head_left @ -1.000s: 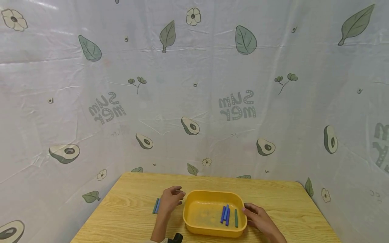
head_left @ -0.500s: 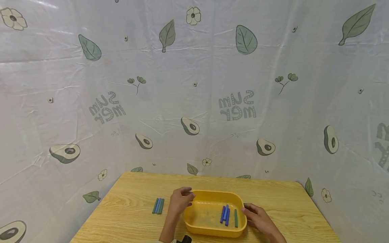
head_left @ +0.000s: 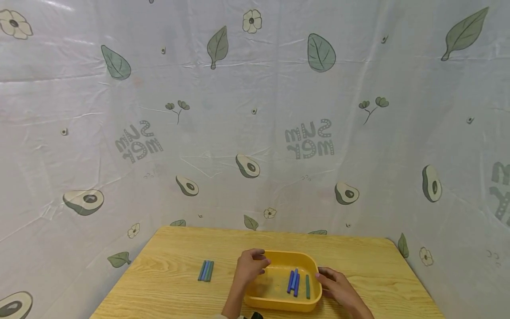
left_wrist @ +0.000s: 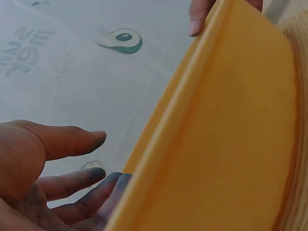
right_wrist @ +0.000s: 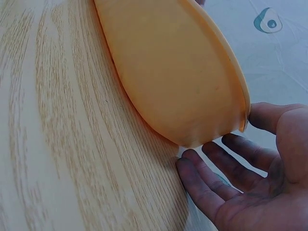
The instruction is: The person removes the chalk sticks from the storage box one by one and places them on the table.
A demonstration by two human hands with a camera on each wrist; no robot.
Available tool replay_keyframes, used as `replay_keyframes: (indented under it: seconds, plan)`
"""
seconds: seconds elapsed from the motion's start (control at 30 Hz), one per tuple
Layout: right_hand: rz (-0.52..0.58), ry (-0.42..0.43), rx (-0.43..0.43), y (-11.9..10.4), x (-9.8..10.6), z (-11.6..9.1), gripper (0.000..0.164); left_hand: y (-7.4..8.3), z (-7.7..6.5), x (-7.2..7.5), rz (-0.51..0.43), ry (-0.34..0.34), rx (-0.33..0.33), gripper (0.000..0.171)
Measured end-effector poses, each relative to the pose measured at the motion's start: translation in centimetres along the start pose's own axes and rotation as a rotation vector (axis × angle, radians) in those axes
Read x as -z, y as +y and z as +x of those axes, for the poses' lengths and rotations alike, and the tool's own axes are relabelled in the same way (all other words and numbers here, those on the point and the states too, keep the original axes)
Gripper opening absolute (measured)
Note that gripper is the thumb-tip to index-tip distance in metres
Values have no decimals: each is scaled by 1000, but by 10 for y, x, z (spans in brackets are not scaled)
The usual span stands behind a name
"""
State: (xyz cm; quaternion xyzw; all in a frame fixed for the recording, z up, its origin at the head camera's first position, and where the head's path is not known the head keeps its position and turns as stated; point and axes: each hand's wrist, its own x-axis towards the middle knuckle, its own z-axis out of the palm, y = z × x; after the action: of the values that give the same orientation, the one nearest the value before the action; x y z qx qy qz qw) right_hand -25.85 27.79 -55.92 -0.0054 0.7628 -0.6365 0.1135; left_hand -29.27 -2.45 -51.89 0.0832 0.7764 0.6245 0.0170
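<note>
A yellow plastic tray (head_left: 283, 305) stands on the table, its inside smudged. Several blue chalk sticks (head_left: 293, 283) and one green chalk stick (head_left: 307, 287) lie in its right half. My left hand (head_left: 250, 266) hovers over the tray's left side, thumb and fingers apart with nothing between them; its fingertips (left_wrist: 98, 173) look darkened with dust. With my right hand (head_left: 338, 285) I hold the tray's right end, thumb at the rim and fingers against the outer wall, as the right wrist view shows.
To the left of the tray, a small row of green and blue chalk sticks (head_left: 206, 271) lies side by side on the wooden table (head_left: 167, 257). Behind and beside the table hangs a pale curtain (head_left: 223, 133) printed with avocados and leaves.
My left hand has moved right, from beside the chalk row to over the tray, uncovering the row's right side. My right hand keeps its place at the tray's right end.
</note>
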Motion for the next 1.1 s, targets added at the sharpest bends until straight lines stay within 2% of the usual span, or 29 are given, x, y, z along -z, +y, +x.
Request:
replay_keyframes:
  seconds: [0.2, 0.4, 0.53, 0.73, 0.87, 1.1]
  plan:
    - [7, -1, -12, 2, -1, 1, 71, -3, 3, -21, 14, -23, 27, 43]
    - [2, 15, -25, 2, -3, 2, 71, -6, 3, -36, 23, -34, 55, 41]
    - [12, -17, -13, 3, -2, 0, 73, -9, 3, -46, 26, -46, 61, 37]
    - [12, -61, -8, 5, 3, -1, 74, -10, 8, -61, 61, -95, 105, 34]
    - [9, -73, 4, 5, 5, 0, 74, -7, 11, -68, 123, -101, 88, 35]
    - [0, -75, 15, 2, 6, 0, 75, -9, 12, -75, 218, -48, 55, 27]
